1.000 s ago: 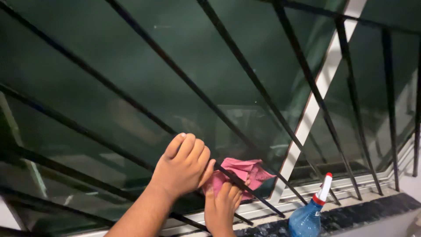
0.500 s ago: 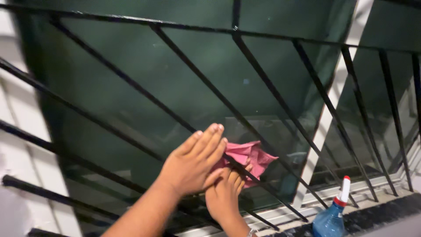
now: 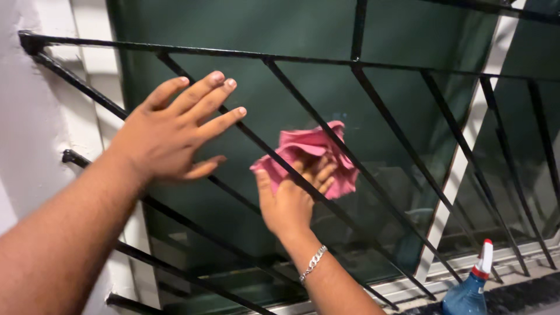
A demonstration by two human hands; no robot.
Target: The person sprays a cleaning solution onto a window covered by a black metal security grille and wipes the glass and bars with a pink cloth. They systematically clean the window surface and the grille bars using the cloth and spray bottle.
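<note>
My right hand [image 3: 291, 195] bunches a soft, light pink cloth [image 3: 312, 153] against the glass behind the grille [image 3: 373, 175]; my left hand [image 3: 169, 131] hovers open, fingers spread, holding nothing.

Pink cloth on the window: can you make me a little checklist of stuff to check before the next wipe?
1. Pink cloth held in the right hand: ok, the fingers press it against the glass behind the bars.
2. Left hand out of the cloth's way: ok, it is spread open to the left, over a black bar.
3. Right arm fits between the bars: ok, it reaches through a gap.
4. Spray bottle within sight: ok, it stands at the lower right by the sill.
5. Cloth damp enough: cannot tell.
6. Glass clean here: cannot tell, reflections hide smears.
</note>
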